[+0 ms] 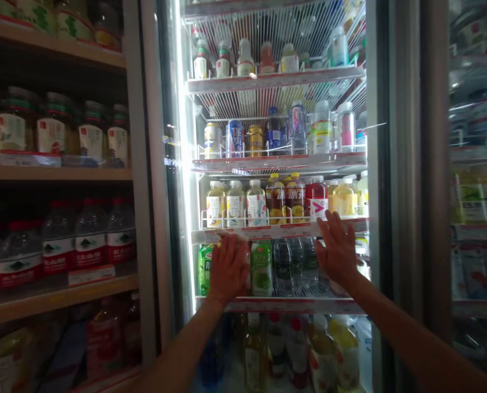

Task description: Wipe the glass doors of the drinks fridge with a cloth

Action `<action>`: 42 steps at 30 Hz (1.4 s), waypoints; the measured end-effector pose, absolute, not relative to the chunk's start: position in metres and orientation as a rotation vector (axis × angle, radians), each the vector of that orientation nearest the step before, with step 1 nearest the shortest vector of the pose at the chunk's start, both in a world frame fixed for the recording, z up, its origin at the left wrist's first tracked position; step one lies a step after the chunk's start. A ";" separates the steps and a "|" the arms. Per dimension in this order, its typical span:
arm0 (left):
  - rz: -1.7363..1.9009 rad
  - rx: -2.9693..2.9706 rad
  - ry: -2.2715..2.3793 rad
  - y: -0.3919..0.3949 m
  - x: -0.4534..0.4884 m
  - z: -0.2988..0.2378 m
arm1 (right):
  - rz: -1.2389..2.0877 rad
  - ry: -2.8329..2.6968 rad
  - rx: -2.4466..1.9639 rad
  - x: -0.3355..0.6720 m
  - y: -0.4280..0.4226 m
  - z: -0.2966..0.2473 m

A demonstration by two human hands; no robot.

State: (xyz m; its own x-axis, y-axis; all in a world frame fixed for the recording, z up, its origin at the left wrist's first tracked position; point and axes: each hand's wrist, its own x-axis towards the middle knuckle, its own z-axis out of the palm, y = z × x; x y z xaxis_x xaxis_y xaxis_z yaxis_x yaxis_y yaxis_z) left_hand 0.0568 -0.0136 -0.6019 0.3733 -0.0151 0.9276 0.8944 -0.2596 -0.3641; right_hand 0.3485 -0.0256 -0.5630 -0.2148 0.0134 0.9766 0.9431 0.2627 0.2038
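Forearms (pixel 178 355) reach out, left hand (pixel 229 267) and right hand (pixel 337 248) open, fingers (pixel 329 232) spread before upright bottles (pixel 262 270).

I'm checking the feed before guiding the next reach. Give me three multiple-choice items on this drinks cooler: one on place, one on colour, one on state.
1. What stands between the left hand and the right hand?
A. Metal drink cans
B. A plastic bottle with a pale green label and clear plastic water bottles
C. Glass jars

2. What colour are the caps on the large clear water bottles on the brown wooden shelf?
A. Blue
B. White
C. Red

3. What state is the right hand in?
A. Open, fingers spread, holding nothing
B. Closed around a bottle
C. Holding a can

Answers:
1. B: those bottles stand in the gap between the hands.
2. C: red caps top the bottles.
3. A: its fingers fan apart with nothing in them.
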 end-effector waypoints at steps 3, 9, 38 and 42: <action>-0.889 -1.762 -0.611 -0.017 0.077 -0.607 | -1.156 -1.535 -0.913 0.340 -0.030 -0.564; -1.151 -1.418 -1.004 -0.016 0.001 -0.609 | -1.158 -1.485 -0.966 0.370 -0.038 -0.559; -0.745 -1.938 -0.407 -0.015 0.248 -0.562 | -1.161 -1.325 -1.153 0.448 -0.062 -0.600; -0.413 -2.031 -0.114 -0.025 0.246 -0.645 | -1.144 -1.372 -1.169 0.444 -0.071 -0.607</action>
